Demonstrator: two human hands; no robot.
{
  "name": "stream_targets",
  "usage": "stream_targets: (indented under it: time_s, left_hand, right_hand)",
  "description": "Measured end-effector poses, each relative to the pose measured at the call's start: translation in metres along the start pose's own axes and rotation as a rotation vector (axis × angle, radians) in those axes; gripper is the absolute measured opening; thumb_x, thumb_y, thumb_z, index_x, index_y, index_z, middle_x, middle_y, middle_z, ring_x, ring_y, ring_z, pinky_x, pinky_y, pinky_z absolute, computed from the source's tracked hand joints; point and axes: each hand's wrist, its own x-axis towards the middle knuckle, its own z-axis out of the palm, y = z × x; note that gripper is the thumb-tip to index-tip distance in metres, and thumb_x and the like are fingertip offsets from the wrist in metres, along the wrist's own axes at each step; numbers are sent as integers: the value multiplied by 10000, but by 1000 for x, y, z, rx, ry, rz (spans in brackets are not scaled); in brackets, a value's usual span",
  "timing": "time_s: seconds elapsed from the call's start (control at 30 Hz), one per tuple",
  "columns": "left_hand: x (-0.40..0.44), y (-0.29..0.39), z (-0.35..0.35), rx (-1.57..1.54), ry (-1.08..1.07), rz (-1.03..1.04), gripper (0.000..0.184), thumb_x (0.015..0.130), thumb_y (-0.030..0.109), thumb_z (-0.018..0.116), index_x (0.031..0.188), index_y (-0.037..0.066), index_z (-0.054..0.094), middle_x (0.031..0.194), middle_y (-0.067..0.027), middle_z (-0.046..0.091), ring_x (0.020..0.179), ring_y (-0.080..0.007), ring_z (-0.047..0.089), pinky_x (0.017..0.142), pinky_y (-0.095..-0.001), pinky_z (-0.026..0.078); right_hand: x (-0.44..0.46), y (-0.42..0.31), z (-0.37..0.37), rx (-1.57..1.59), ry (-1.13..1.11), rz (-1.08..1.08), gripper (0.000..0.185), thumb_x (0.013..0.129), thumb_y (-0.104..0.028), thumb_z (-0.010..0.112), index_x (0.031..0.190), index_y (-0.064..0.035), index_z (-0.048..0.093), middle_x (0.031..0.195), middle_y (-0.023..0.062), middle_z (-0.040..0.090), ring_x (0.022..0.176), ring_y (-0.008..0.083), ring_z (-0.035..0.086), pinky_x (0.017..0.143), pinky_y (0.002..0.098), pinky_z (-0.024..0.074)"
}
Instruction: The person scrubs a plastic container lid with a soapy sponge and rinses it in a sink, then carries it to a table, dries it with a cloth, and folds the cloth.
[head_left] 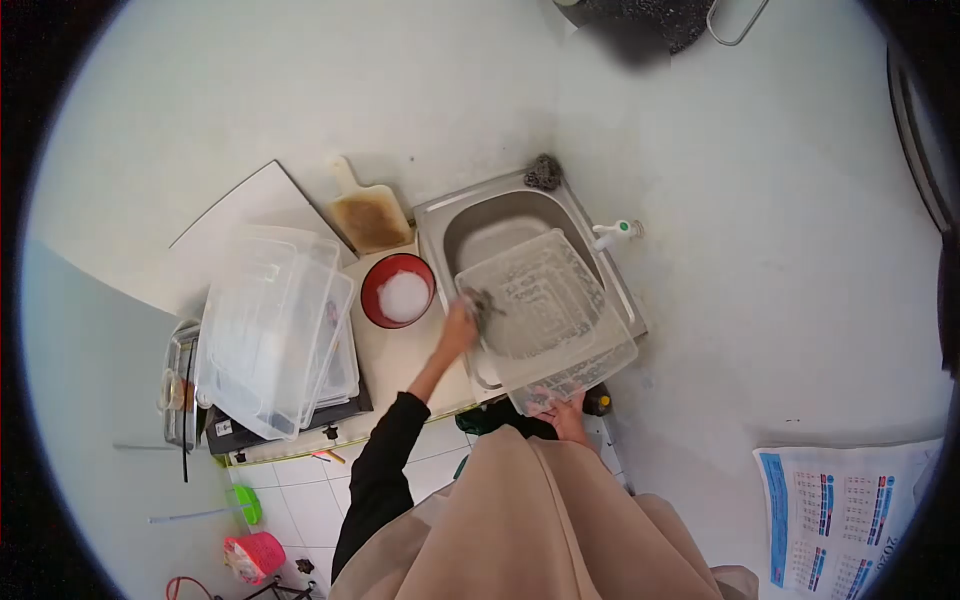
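Note:
A clear plastic container [550, 300] with whitish suds on it lies tilted over the steel sink [480, 205]. My left hand [460, 325] is closed on a dark scrubber [482, 308] at the container's left edge; both are somewhat blurred. At the near edge of the container, my right hand [565, 415] grips its rim, with some fingers seen through the plastic. A red bowl [370, 293] of white foam stands on the counter left of the sink.
Stacked clear containers [265, 330] rest on the stove at the left. A cutting board [370, 218] leans on the wall. Another dark scrubber [543, 172] sits at the sink's back corner, and a white tap [618, 233] juts from the right wall.

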Motion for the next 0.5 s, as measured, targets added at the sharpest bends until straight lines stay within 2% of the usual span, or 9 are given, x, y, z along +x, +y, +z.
stream_targets:
  time_s: [0.07, 0.13, 0.17, 0.23, 0.27, 0.33, 0.4, 0.43, 0.5]
  left_hand:
    - [33, -34, -28, 58, 213, -116, 444, 796, 32, 493, 1229, -29, 419, 1125, -266, 513, 1064, -396, 480, 925, -442, 359]
    - [57, -49, -63, 64, 270, -203, 472, 831, 141, 522, 1253, -30, 402, 1178, -264, 490, 1073, -395, 470, 938, -445, 351]
    - [60, -44, -65, 66, 268, -197, 472, 831, 141, 522, 1253, -30, 402, 1178, -264, 490, 1073, -395, 470, 938, -445, 351]
    - [74, 8, -72, 651, 170, -711, 543, 857, 273, 518, 1295, -14, 375, 1249, -266, 447, 1141, -387, 432, 979, -433, 323]
    - [85, 14, -68, 585, 44, -673, 590, 874, 375, 486, 1320, 9, 362, 1314, -254, 398, 1225, -367, 371, 1020, -414, 284]
    - [100, 16, -33, 4, 141, -261, 546, 902, 370, 460, 1306, 10, 395, 1312, -233, 417, 1248, -354, 356, 1030, -399, 272]
    - [128, 56, 1, -184, 61, -145, 502, 927, 361, 424, 1265, -9, 442, 1293, -213, 449, 1230, -339, 385, 1027, -382, 285]
    - [142, 72, 24, -393, 24, -56, 492, 945, 366, 396, 1250, -15, 463, 1277, -195, 475, 1214, -299, 419, 1029, -350, 291]
    - [155, 132, 51, -543, -10, 105, 518, 954, 392, 371, 1271, -12, 441, 1287, -182, 473, 1206, -247, 432, 1021, -317, 296]
  right_hand:
    - [-2, -9, -1, -3, -35, -5, 640, 823, 51, 402, 1308, -228, 91, 1171, 241, 520, 878, 380, 631, 723, 471, 560]
    - [-3, -13, -4, 0, -61, -18, 634, 820, 46, 407, 1304, -219, 95, 1177, 241, 515, 883, 379, 630, 724, 467, 560]
    - [-3, -12, -5, -10, -54, -18, 628, 819, 42, 413, 1300, -214, 102, 1184, 240, 509, 886, 381, 628, 725, 463, 560]
    - [-1, -13, -3, -17, -51, -34, 621, 818, 37, 419, 1296, -209, 108, 1191, 239, 503, 889, 383, 626, 726, 458, 560]
    - [-1, -13, -3, -23, -74, -51, 615, 817, 36, 417, 1293, -204, 112, 1192, 236, 501, 885, 381, 627, 728, 452, 559]
    - [-1, -16, -2, -27, -95, -76, 608, 816, 36, 416, 1289, -200, 116, 1194, 233, 500, 881, 378, 628, 729, 447, 559]
    - [-1, -18, 0, -65, -102, -83, 546, 866, -3, 396, 1290, -174, 98, 1180, 214, 522, 845, 332, 644, 692, 389, 558]
    - [-1, -19, 1, -65, -99, -89, 546, 866, -3, 396, 1290, -174, 98, 1180, 214, 522, 845, 332, 644, 692, 389, 558]
    - [-1, -20, 5, -5, -70, -66, 554, 859, 5, 393, 1291, -178, 97, 1168, 205, 535, 827, 325, 647, 695, 387, 552]
